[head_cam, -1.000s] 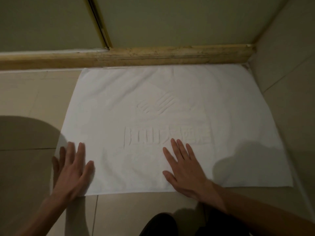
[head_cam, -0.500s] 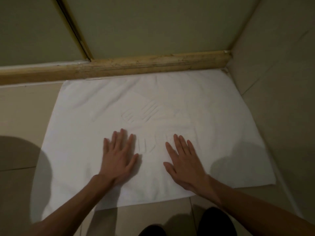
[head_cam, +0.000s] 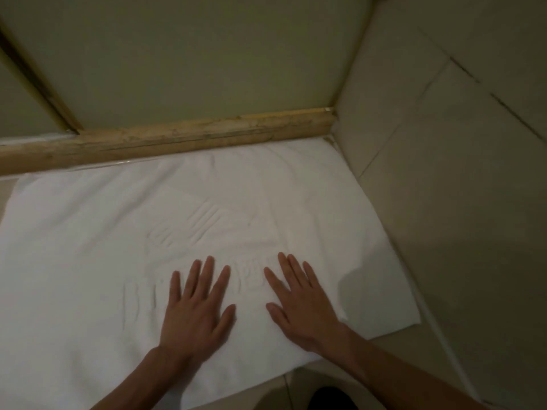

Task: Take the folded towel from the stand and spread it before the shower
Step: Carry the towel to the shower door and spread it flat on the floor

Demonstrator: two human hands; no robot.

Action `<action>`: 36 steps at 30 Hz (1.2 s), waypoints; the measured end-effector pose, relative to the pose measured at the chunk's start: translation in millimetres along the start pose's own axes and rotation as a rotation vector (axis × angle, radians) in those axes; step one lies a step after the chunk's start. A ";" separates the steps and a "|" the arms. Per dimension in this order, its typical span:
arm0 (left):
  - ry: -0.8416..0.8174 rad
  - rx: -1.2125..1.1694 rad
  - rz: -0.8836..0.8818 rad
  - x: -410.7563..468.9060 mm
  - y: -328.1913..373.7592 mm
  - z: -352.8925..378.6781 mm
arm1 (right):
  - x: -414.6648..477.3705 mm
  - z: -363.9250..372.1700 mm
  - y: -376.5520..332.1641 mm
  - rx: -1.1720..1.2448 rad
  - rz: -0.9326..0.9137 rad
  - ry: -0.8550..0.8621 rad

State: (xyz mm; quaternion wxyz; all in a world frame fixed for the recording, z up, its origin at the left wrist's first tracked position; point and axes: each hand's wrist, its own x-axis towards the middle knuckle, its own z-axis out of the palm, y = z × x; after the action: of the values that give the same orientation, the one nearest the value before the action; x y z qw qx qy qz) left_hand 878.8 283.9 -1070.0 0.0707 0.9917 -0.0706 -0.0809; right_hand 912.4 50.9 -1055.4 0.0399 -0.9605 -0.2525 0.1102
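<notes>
A white towel [head_cam: 88, 238] with an embossed logo lies spread flat on the tiled floor, its far edge against the stone threshold [head_cam: 177, 137] of the shower. My left hand [head_cam: 196, 309] rests palm down on the towel's near middle, fingers apart. My right hand [head_cam: 299, 303] lies flat beside it to the right, fingers apart too. Neither hand grips the cloth. The towel's left part runs out of view.
The shower's glass door [head_cam: 189, 54] with a brass frame strip [head_cam: 35, 84] rises behind the threshold. A tiled wall [head_cam: 458, 173] closes off the right side, close to the towel's right edge. Beige floor tile [head_cam: 393, 359] shows at the near right.
My left hand has slid from the towel's near left corner to its middle, beside my right hand. The view has shifted right and closer to the towel.
</notes>
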 end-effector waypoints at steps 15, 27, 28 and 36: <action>0.003 0.011 0.027 8.0 10.9 -4.9 | -13.7 -11.7 33.8 0.041 0.125 0.019; -0.019 0.016 0.417 60.5 117.4 -15.3 | -34.1 -28.5 44.7 0.104 0.252 0.085; -0.030 0.020 0.445 62.8 125.3 -14.1 | -39.7 -30.1 46.7 0.124 0.278 0.115; -0.087 0.027 0.648 66.7 183.7 2.6 | -93.0 -9.2 85.1 0.129 0.483 0.058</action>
State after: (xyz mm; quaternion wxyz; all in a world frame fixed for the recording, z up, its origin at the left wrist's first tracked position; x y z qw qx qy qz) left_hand 919.9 93.4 -1054.8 0.0763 0.9142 -0.3864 -0.0957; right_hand 876.2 -69.2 -1039.8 0.0810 -0.9912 -0.0066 0.1047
